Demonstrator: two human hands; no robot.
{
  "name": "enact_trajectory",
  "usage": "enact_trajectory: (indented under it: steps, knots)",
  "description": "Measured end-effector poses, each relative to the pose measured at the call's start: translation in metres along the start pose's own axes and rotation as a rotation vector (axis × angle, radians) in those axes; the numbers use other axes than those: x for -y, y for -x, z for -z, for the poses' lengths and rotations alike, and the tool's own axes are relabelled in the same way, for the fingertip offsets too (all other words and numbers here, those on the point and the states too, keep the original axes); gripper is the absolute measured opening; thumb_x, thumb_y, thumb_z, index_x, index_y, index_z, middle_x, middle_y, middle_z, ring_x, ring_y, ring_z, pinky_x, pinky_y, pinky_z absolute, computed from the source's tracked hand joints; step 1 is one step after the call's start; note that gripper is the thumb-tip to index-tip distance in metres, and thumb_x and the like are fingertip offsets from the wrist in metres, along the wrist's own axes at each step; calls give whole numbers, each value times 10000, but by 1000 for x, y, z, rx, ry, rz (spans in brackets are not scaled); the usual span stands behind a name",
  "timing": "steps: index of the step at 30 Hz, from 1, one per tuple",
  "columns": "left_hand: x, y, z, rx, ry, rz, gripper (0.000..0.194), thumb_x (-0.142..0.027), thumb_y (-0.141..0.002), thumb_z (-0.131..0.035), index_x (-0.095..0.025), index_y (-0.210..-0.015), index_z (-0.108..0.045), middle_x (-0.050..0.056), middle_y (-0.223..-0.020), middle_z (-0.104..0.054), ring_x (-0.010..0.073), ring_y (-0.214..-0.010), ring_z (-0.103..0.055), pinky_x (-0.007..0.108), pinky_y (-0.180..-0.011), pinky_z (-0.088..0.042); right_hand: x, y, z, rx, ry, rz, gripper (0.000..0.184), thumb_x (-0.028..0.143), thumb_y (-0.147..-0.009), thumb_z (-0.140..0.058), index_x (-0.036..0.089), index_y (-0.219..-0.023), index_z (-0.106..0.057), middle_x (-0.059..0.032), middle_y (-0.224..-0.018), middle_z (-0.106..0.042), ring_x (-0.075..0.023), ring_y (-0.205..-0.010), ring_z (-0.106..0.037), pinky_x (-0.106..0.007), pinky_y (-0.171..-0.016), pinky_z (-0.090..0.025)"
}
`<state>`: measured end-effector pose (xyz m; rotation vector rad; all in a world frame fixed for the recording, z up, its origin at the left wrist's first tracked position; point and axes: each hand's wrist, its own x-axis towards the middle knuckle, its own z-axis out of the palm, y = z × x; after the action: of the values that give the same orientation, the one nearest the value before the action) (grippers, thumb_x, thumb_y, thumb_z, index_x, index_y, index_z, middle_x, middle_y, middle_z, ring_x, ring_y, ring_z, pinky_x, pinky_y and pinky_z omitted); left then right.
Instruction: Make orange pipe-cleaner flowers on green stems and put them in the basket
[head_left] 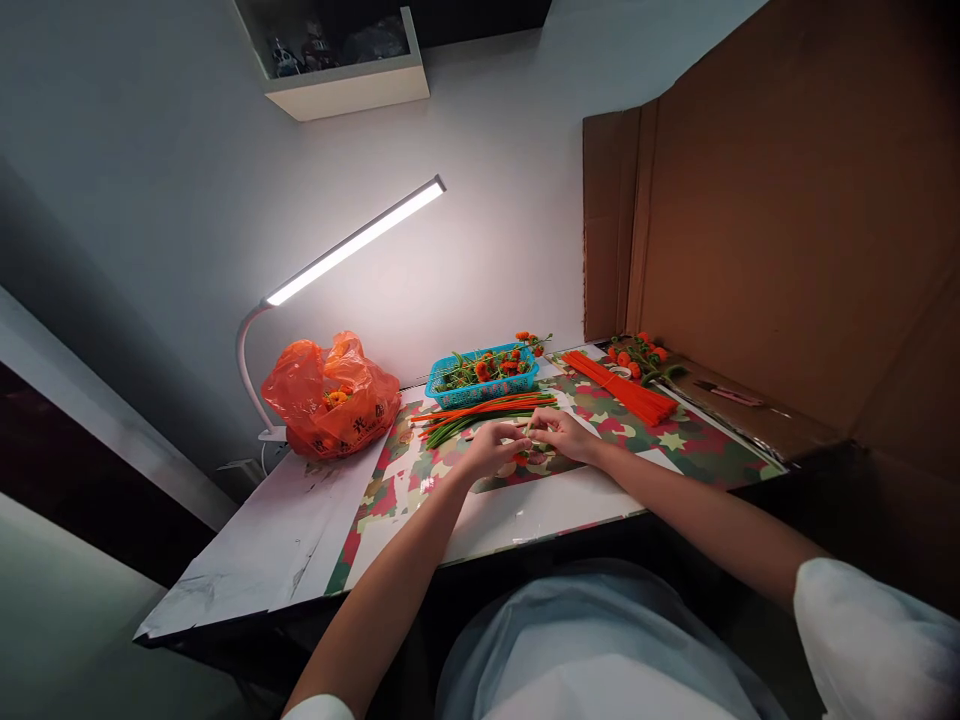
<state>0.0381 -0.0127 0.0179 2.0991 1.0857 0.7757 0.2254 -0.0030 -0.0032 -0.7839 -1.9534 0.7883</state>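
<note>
My left hand (491, 449) and my right hand (564, 435) meet over the middle of the table, fingertips pinched close together. Between them is something small and pale green, too small to name. Just below my fingers, bits of orange and green show against the patterned sheet, partly hidden. Beyond my hands lie long thin green and orange sticks (480, 412) in a loose row. Behind those stands a blue plastic basket (480, 392) with orange artificial-looking flowers (482, 371) and green stems in it.
An orange plastic bag (345, 425) stands at the left beside a lit clip-on lamp (356, 240). To the right lie an orange stick bundle (626, 388), more orange flowers (635, 368) and a pink-handled tool (735, 396). Cardboard (780, 230) walls the right side.
</note>
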Motion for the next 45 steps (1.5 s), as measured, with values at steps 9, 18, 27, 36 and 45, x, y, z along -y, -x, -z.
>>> enact_trajectory:
  steps: [9, 18, 27, 36, 45]
  knots:
    - [19, -6, 6, 208, 392, 93, 421, -514, -672, -689, -105, -765, -724, 60, -645, -639, 140, -620, -559, 250, -602, -414, -1, -1, 3, 0, -6, -8, 263, 434, -753, -614, 175, -708, -623, -16, -718, -563, -154, -733, -498, -288, -704, -398]
    - [13, -4, -1, 53, 346, 91, 477, -566, -719, -613, -104, -768, -721, 75, -671, -650, 157, -640, -571, 253, -603, -421, -6, -3, 3, -3, -92, -57, 295, 461, -761, -586, 167, -750, -612, -19, -711, -596, -152, -685, -524, -278, -647, -407]
    - [6, -8, -12, -268, -90, -69, 348, -492, -718, -639, -153, -700, -715, 56, -686, -644, 149, -656, -525, 251, -653, -410, -11, -7, 1, -90, 19, -115, 252, 413, -756, -585, 170, -767, -652, -20, -691, -592, -158, -664, -502, -282, -624, -391]
    - [12, -4, 3, 188, 470, 41, 416, -516, -653, -700, -100, -678, -697, 59, -636, -616, 121, -614, -523, 250, -619, -401, -7, -5, 6, 51, -117, 22, 257, 445, -759, -607, 190, -758, -643, -21, -771, -590, -162, -751, -522, -285, -706, -401]
    - [12, -9, -12, -171, 29, -36, 455, -543, -763, -570, -110, -751, -706, 48, -667, -643, 136, -609, -548, 236, -558, -386, -16, -12, 3, -80, -16, -102, 320, 480, -721, -576, 171, -641, -592, -16, -668, -567, -153, -662, -490, -285, -639, -381]
